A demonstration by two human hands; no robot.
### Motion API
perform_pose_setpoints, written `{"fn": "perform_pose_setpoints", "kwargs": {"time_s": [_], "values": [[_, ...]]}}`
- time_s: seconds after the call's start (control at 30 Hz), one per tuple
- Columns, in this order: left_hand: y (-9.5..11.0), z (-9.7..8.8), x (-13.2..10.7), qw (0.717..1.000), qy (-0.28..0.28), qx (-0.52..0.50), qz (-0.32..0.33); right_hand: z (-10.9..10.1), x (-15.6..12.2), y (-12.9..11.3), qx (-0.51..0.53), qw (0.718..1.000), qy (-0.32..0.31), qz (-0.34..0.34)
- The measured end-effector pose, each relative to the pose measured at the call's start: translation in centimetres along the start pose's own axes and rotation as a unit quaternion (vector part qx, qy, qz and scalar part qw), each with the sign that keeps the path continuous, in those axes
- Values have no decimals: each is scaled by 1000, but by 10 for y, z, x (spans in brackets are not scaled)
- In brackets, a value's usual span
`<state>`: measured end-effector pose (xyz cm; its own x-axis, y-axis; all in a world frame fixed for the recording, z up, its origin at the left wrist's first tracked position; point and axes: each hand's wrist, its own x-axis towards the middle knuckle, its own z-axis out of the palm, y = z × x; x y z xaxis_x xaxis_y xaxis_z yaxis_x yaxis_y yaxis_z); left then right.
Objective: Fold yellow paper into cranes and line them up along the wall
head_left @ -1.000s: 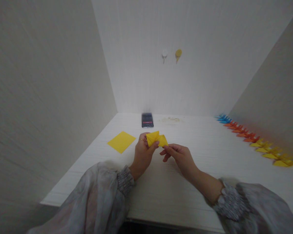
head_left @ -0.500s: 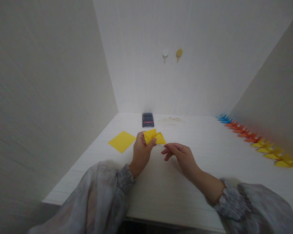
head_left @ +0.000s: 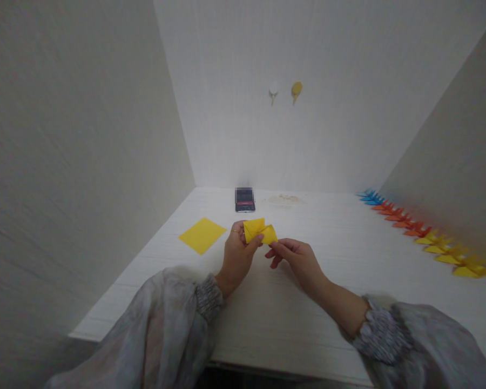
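A partly folded piece of yellow origami paper [head_left: 254,229] is held above the white table, its creased flaps facing me. My left hand [head_left: 241,249] is closed on its left and lower side, thumb on the front and fingers behind. At the lower right corner of the paper, my right hand [head_left: 297,256] pinches the tip between thumb and forefinger, the other fingers curled below. A flat yellow paper square [head_left: 202,235] lies on the table to the left of my left hand.
A phone [head_left: 245,200] stands half folded near the back wall. Along the right wall runs a row of folded paper cranes: blue [head_left: 370,198], orange-red [head_left: 403,219] and yellow [head_left: 449,252]. Two hooks, white [head_left: 273,89] and yellow [head_left: 296,89], are on the back wall. The table edge [head_left: 283,370] is nearest me.
My left hand has shifted slightly right with the folded paper, which has turned a little. The right thumb and forefinger, beside the corner before, now grip it.
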<state>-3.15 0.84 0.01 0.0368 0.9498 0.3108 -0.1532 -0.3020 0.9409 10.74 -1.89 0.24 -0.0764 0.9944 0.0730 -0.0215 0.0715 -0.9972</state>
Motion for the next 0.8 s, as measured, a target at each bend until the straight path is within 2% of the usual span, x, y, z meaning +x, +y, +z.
{"fn": "perform_pose_setpoints", "kwargs": {"time_s": [0.47,0.7,0.8], "values": [[3,0,1,1000,-5,-23,-6,3,-5,-3,-14,1000,11,4],[1,-3,6,998,41,-27,-29,-4,-3,-2,-28,998,46,-22],[0,-3,4,999,17,-26,-20,-4,0,0,-24,998,34,-35]]}}
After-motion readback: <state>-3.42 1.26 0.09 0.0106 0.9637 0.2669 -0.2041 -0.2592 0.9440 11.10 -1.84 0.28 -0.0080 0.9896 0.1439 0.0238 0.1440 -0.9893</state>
